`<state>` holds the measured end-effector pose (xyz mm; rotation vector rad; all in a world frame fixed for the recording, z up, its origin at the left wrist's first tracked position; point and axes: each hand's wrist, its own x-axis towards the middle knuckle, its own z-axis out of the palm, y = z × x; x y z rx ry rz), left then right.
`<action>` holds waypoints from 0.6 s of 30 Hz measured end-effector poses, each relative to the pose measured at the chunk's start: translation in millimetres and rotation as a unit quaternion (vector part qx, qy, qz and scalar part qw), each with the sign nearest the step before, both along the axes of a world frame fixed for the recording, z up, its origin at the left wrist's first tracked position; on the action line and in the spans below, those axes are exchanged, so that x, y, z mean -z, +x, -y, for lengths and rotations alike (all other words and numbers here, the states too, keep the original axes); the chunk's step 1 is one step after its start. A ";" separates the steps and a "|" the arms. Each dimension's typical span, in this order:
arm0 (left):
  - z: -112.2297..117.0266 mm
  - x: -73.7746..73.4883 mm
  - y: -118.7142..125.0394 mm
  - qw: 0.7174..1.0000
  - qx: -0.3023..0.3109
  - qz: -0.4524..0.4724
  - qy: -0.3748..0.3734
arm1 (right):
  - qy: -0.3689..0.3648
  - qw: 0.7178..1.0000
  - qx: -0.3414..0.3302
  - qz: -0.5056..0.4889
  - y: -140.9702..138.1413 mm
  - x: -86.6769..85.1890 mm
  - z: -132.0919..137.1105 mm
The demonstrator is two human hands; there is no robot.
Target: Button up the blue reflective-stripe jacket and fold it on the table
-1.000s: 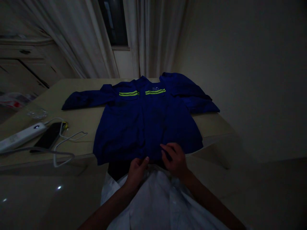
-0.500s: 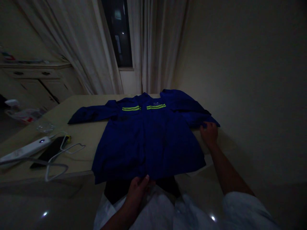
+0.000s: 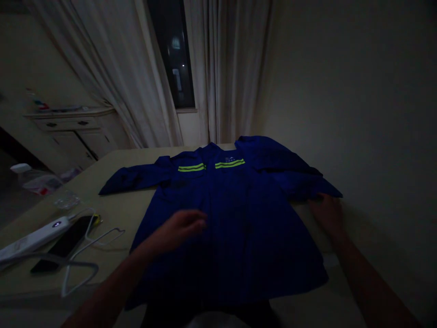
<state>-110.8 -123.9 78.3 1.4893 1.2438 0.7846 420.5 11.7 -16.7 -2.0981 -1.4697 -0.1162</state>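
A dark blue jacket [image 3: 232,228] with yellow-green reflective stripes lies front side up, its lower hem hanging over the near table edge. Its left-hand sleeve [image 3: 136,177] stretches out sideways, while the other sleeve [image 3: 293,175] slants down to the right. My right hand [image 3: 327,212] is closed on the lower edge of that right sleeve near the cuff. Over the middle of the jacket is my left hand [image 3: 180,228], a little blurred, its fingers loosely bent and holding nothing. Whether it touches the cloth is hard to tell.
On the table [image 3: 136,209] at left lie a white power strip [image 3: 37,239], a dark phone [image 3: 64,246] and a looping white cable [image 3: 77,262]. A clear plastic bottle [image 3: 37,177] is by the left edge. Curtains [image 3: 235,68] and a wall [image 3: 358,114] stand behind.
My left hand has let go of the front hem and risen over the jacket's middle. My right hand, still at the sleeve, appears farther right and lower. The view has shifted.
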 end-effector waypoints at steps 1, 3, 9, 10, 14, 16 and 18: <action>-41.9 1.7 -4.2 0.996 -0.061 -0.010 0.062 | -0.006 1.000 0.005 0.006 -0.1 1.7 -0.7; -124.2 9.9 -10.7 0.979 -0.151 -0.058 0.127 | -0.009 1.000 0.014 0.020 0.4 5.7 -2.0; -289.2 26.8 -13.9 0.918 -0.250 -0.239 0.192 | 0.019 0.999 -0.011 0.048 16.6 22.4 -8.6; -306.9 27.0 -12.6 0.918 -0.248 -0.240 0.198 | 0.021 0.999 -0.012 0.048 19.9 25.0 -9.6; -371.6 27.1 -11.6 0.916 -0.243 -0.252 0.197 | 0.022 0.998 -0.003 0.054 25.6 31.2 -9.4; -401.1 28.7 -16.0 0.916 -0.254 -0.255 0.175 | 0.017 0.998 -0.003 0.066 24.5 31.7 -7.2; -425.2 31.6 -23.2 0.914 -0.278 -0.258 0.142 | 0.014 0.997 -0.001 0.081 22.9 31.5 -4.8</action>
